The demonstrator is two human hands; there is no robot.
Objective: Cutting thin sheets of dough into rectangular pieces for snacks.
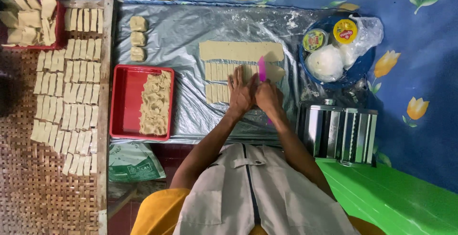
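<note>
Centre frame: flat beige dough sheet (241,51) on silvery plastic sheet (181,35), part cut into strips. Left hand (241,92) flat, fingers spread, pressing strips. Right hand (268,97) clenched round pink plastic cutter (261,69). Judgement: keep blade upright, cuts parallel, dough pinned. Cutter's lower end hidden by right hand; strips under palms unseen.

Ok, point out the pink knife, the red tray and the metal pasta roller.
pink knife (262,68), head view, on the blade above the right hand.
red tray (125,97), head view, on its bare left floor.
metal pasta roller (336,132), head view, on its shiny top.
</note>
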